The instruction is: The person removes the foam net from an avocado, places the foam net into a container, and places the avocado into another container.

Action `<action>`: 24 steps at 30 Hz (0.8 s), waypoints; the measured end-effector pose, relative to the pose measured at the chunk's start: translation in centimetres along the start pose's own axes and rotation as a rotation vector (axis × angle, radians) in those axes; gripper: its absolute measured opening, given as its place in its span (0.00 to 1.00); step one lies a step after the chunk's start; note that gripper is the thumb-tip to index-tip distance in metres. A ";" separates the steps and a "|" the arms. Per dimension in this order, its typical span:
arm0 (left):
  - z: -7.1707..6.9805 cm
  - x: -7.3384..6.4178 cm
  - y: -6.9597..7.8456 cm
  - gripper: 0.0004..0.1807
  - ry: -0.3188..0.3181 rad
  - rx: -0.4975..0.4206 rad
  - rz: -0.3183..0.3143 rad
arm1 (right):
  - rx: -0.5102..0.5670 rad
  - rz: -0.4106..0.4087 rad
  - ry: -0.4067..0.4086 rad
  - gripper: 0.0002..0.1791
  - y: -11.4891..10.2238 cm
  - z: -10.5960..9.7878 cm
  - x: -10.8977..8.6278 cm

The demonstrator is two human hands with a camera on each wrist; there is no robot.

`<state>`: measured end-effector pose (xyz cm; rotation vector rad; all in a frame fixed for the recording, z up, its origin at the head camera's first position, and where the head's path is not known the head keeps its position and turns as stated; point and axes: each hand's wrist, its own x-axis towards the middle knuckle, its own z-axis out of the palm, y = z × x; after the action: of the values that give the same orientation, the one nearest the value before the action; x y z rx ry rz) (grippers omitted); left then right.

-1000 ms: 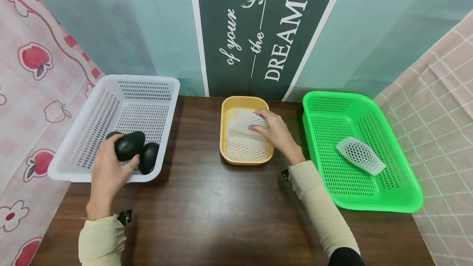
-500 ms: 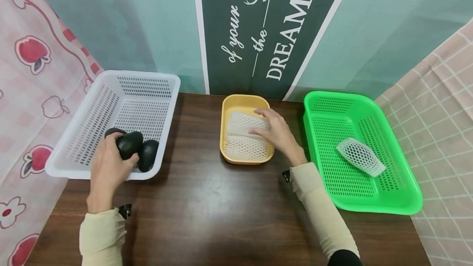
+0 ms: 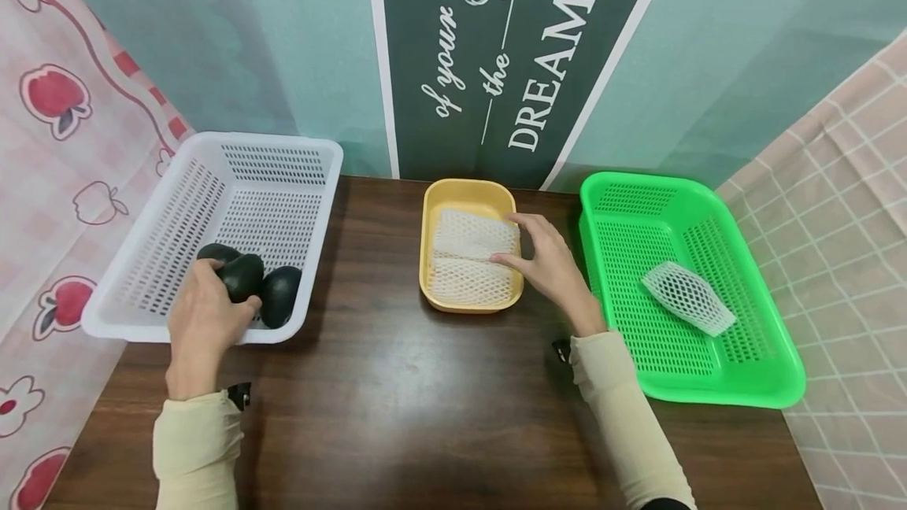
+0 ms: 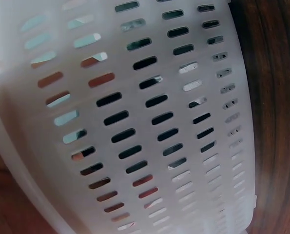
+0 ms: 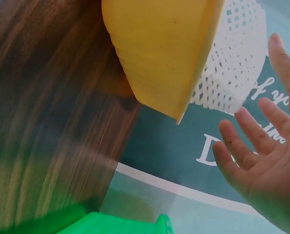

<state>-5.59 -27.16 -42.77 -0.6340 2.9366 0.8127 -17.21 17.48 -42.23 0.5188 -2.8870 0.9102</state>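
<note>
One held fruit (image 3: 242, 278): dark green, smooth, rounded; at the near end of the white basket (image 3: 326, 203), overlapping its neighbours in the head view.
Left hand (image 3: 205, 309): fingers and thumb pinch that fruit from its near-left side.
Two other fruits: same dark green; one (image 3: 216, 251) just behind the held fruit, one (image 3: 281, 297) to its right by the basket wall.
Right hand (image 3: 549, 262): fingers spread wide, holding nothing, at the right rim of the yellow tray (image 3: 468, 194); contact with the netting, cannot tell.
White mesh nets (image 3: 471, 282): inside the tray, overlapping, one nearer and one farther.
Green basket (image 3: 761, 274): right of the tray; one more white net (image 3: 687, 297) lies slantwise in it.
Desk (image 3: 404, 408): dark wood grain, under all three containers.
Backdrop (image 3: 489, 156): dark green panel, lettered "DREAMS", between paler blue-green cloth.
</note>
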 end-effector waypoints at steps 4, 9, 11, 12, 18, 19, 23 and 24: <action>-0.1 0.1 0.0 0.43 -0.027 0.015 -0.025 | 0.008 0.005 0.028 0.42 0.1 -0.4 -0.7; -0.2 0.2 0.1 0.41 -0.038 0.054 -0.052 | 0.046 -0.004 0.062 0.39 0.2 -0.7 -1.7; -0.3 0.3 0.1 0.41 -0.050 0.073 -0.067 | 0.057 -0.001 0.068 0.38 0.2 -0.9 -2.0; -0.4 0.4 0.1 0.41 -0.058 0.081 -0.074 | 0.060 0.003 0.070 0.38 0.2 -1.0 -2.2; -0.5 0.7 0.2 0.42 -0.095 0.121 -0.106 | 0.088 0.005 0.102 0.38 0.2 -1.3 -3.4; -0.5 0.7 0.2 0.41 -0.097 0.127 -0.106 | 0.094 0.002 0.109 0.37 0.3 -1.4 -3.6; -0.4 0.5 0.2 0.40 -0.115 0.151 -0.109 | 0.118 0.003 0.134 0.36 0.6 -1.6 -4.5; -0.4 0.5 0.2 0.40 -0.125 0.158 -0.111 | 0.126 0.013 0.134 0.36 0.6 -1.6 -4.8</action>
<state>-6.08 -27.38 -42.37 -0.6998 2.7887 0.5803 -12.99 20.30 -42.04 0.4310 -2.7296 1.0896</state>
